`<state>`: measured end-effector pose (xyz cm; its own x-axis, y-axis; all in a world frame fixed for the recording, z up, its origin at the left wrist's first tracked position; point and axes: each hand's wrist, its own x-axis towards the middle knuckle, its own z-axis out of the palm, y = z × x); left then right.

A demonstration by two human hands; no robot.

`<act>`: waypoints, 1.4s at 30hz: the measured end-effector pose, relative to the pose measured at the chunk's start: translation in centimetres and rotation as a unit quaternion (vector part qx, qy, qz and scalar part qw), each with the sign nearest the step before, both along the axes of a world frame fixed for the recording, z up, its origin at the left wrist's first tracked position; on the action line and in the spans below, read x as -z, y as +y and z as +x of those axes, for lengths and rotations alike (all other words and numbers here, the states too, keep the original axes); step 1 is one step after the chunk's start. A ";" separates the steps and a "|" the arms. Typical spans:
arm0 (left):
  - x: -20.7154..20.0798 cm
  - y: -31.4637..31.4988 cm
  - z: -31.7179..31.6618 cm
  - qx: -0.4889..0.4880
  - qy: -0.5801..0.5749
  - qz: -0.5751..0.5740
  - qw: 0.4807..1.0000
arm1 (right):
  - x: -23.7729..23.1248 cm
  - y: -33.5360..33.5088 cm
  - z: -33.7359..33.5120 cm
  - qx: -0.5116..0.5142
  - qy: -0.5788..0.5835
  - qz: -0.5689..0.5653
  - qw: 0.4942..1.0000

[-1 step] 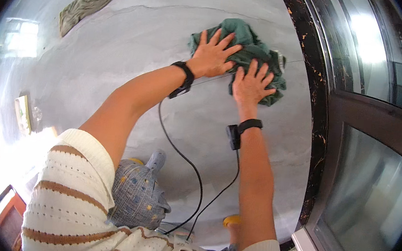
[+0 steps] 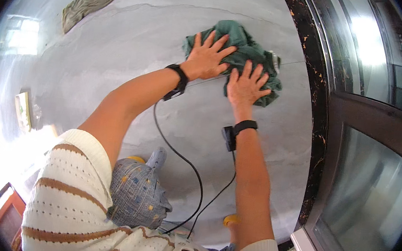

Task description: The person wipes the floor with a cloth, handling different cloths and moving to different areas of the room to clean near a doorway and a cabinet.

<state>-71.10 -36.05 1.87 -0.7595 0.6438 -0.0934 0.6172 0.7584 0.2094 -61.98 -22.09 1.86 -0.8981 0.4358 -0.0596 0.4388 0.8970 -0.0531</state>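
Both hands are open, palms down, with fingers spread over a crumpled green cloth [image 2: 249, 52] near one o'clock on the grey floor [image 2: 119, 64]. The left hand [image 2: 208, 60] lies on the cloth's nine o'clock side, fingers pointing toward one; the right hand [image 2: 244, 88] rests at its six o'clock side, fingers pointing toward twelve. Neither is curled into a grip, though their undersides, and the cloth beneath them, are hidden. At the cloth's three o'clock edge shows a whitish patch [image 2: 276, 62] (perhaps a label, too blurred to tell).

Each wrist wears a black band, the left one [image 2: 181, 77] and the right one [image 2: 246, 126], and black cables [image 2: 196, 166] run down to six o'clock, their ends out of sight at the striped knit top [image 2: 74, 186]. Yellow footwear [image 2: 231, 220] barely peeks out near five. Toward half past ten lies a rumpled olive cloth [image 2: 94, 0], well apart from the green one. Glare washes out detail at eight o'clock; the glass door [image 2: 365, 204] at four runs into the dark rim.
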 end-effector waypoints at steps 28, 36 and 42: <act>-1.0 -29.8 29.0 -0.305 -0.161 -0.097 0.934 | 0.3 -24.9 19.9 -0.394 0.029 -0.198 0.897; -0.4 -26.3 17.6 -0.219 -0.052 -0.020 0.974 | -0.4 -22.5 11.1 -0.310 0.058 -0.105 0.943; -0.4 -20.4 6.1 -0.164 0.036 0.005 0.986 | -0.8 -16.9 1.5 -0.270 0.103 -0.031 0.957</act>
<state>-64.97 -56.50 2.27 -0.9311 0.3638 -0.0266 0.3533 0.9177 0.1819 -60.47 -39.02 2.70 -0.9869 -0.0927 0.1319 -0.1122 0.9824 -0.1490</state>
